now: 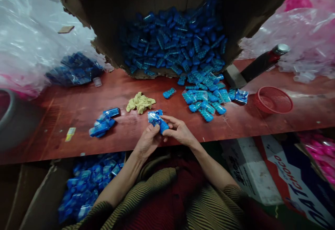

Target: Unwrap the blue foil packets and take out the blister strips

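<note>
Above the table's front edge, my left hand (pixel 148 140) and my right hand (pixel 180 131) both grip a small blue bottle (pixel 164 127) with a shiny printed blue plastic sleeve (pixel 154 117) on or against it. My left thumb presses on the sleeve side. Fingers of my right hand close around the blue end from the right. How far the sleeve covers the bottle I cannot tell. Left of my hands lie a few blue printed sleeves (pixel 102 124) in a small pile. A crumpled yellow cloth or glove (pixel 140 102) rests just beyond my hands.
A torn cardboard box (pixel 104 50) holds many blue bottles, some spilled (pixel 205 99) onto the red table (pixel 136 132). At right are a red basket (pixel 273 99) and a dark bottle (pixel 264 61) leaning on a block. Below left, a box contains blue pieces (pixel 89 184).
</note>
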Demonstrator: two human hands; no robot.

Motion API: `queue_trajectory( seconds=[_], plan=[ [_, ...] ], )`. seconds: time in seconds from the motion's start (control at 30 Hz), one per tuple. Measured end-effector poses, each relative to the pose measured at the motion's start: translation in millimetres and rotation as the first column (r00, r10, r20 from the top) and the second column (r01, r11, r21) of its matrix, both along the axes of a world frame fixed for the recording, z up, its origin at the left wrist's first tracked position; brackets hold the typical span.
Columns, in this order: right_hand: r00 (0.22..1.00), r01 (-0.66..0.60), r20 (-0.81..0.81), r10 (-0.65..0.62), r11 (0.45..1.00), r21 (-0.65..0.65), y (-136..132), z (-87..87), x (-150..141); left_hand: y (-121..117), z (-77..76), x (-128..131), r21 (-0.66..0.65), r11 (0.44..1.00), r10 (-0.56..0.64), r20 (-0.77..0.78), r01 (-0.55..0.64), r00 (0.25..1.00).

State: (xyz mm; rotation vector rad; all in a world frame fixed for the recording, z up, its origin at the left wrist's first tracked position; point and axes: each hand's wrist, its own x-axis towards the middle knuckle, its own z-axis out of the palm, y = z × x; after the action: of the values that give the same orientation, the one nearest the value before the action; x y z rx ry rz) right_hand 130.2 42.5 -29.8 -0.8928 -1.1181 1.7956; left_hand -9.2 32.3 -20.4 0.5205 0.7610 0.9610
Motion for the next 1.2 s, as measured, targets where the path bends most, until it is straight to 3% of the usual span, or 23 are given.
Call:
queue_trajectory(
  seconds=[0.13,0.43,0.63,0.7,0.77,0.83,0.9,0.93,1.0,1.07,1.13,1.2],
  plan=[
    [0.999,0.046,0.022,-0.046,0.999,-0.025,-3.0,0.5,-2.7,-3.8,-4.6,5.0,-0.008,1.000,0.025,0.010,-0.025,1.000],
    [0.994,-0.077,-0.086,0.071,0.995,-0.067,5.4,-7.5,5.3,-4.0,-2.2,6.0,-0.017,1.000,0.027,0.024,-0.026,0.999],
    [0.998,0.056,0.036,-0.055,0.997,-0.045,1.0,-16.3,-7.3,-6.9,-9.9,10.8,-0.008,0.995,0.102,0.008,-0.102,0.995],
    [0.998,0.025,0.063,-0.022,0.999,-0.041,-1.2,-19.9,-10.6,-6.8,-10.3,5.0,-0.052,0.993,0.111,0.024,-0.110,0.994],
    [0.990,-0.084,0.115,0.086,0.996,-0.020,-1.1,-21.4,-11.1,-3.7,-7.6,-10.5,-0.129,0.975,0.186,0.051,-0.179,0.981],
    [0.956,-0.161,0.257,0.139,0.985,0.067,4.1,-18.8,-10.0,2.2,-2.4,-35.9,-0.199,0.918,0.362,0.070,-0.343,0.929],
    [0.875,-0.171,0.482,0.047,0.961,0.218,16.4,-12.3,-10.7,8.3,3.1,-66.4,-0.215,0.811,0.569,0.073,-0.544,0.819],
    [0.803,-0.175,0.595,-0.035,0.940,0.292,25.5,-8.2,-12.8,10.5,5.1,-80.9,-0.220,0.757,0.640,0.057,-0.616,0.766],
    [0.610,-0.223,0.771,-0.181,0.895,0.386,48.4,-1.3,-22.1,11.9,6.1,-103.1,-0.212,0.702,0.698,0.015,-0.680,0.715],
    [0.429,-0.303,0.870,-0.244,0.868,0.393,74.6,0.8,-38.0,10.6,2.7,-112.3,-0.160,0.731,0.661,-0.078,-0.664,0.747],
    [0.303,-0.371,0.918,-0.255,0.856,0.360,99.6,-3.2,-57.9,11.4,-4.4,-109.8,-0.014,0.800,0.577,-0.256,-0.600,0.776],
    [0.231,-0.411,0.945,-0.230,0.858,0.309,119.3,-11.2,-77.0,19.2,-13.6,-101.3,0.251,0.839,0.540,-0.502,-0.484,0.676]
  ],
)
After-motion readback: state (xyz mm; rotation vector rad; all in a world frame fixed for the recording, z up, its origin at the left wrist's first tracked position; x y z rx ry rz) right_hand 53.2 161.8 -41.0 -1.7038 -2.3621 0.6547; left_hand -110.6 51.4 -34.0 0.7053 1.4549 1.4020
